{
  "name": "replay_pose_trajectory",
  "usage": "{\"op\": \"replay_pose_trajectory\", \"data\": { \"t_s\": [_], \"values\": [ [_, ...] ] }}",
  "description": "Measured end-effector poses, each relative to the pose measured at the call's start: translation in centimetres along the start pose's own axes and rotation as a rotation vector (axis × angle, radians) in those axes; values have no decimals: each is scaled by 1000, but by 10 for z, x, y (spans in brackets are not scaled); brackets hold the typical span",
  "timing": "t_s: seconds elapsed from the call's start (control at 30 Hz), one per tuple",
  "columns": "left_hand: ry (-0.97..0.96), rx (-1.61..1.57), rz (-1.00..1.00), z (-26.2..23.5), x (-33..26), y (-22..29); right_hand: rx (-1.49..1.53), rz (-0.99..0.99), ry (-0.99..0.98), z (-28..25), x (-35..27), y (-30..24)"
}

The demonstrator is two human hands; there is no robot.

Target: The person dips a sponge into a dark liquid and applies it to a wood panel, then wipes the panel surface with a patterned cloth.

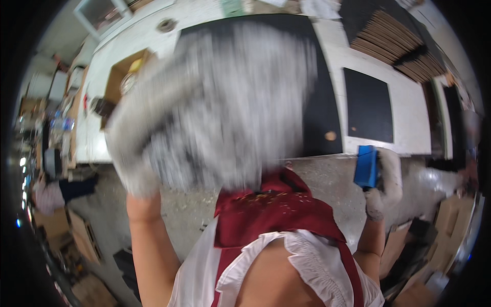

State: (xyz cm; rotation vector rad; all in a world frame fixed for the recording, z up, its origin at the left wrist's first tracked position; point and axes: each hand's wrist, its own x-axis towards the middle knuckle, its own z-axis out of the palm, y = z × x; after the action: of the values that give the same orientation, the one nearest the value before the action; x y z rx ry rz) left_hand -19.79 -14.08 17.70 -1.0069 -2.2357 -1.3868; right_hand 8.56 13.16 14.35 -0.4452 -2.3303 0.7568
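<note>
A large grey-white bundle (pixel 230 107), smeared by motion and looking like crumpled cloth or plastic, fills the space in front of me. My left hand (pixel 130 148), in a pale glove, is closed on its left side; the fingertips are blurred into it. Out to the right, beyond the table's front edge, my gloved right hand (pixel 391 179) grips a blue block-shaped tool (pixel 365 166). Under the bundle lies a big black board (pixel 321 120), much of it hidden. A small tan round spot (pixel 330 136) shows near its front right corner.
On the white table (pixel 409 117), a smaller black panel (pixel 368 105) lies to the right. Stacked brown sheets (pixel 383 38) stand at the back right. An open cardboard box (pixel 116 77) holds items at left; a roll of tape (pixel 166 25) sits behind. A person (pixel 51 197) is far left.
</note>
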Motion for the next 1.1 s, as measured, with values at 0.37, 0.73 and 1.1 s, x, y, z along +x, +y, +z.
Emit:
{"op": "replay_pose_trajectory", "data": {
  "t_s": [0.37, 0.73, 1.1],
  "values": [
    [-614, -97, 493, 39, 72, -81, -93, -626, -376, 141, 59, -135],
    [-588, 53, 460, 39, 75, -62, -66, -829, -36, 161, 46, -123],
    [-648, 40, 445, 33, 74, -70, -578, -100, 9, -16, -9, 1]
  ]
}}
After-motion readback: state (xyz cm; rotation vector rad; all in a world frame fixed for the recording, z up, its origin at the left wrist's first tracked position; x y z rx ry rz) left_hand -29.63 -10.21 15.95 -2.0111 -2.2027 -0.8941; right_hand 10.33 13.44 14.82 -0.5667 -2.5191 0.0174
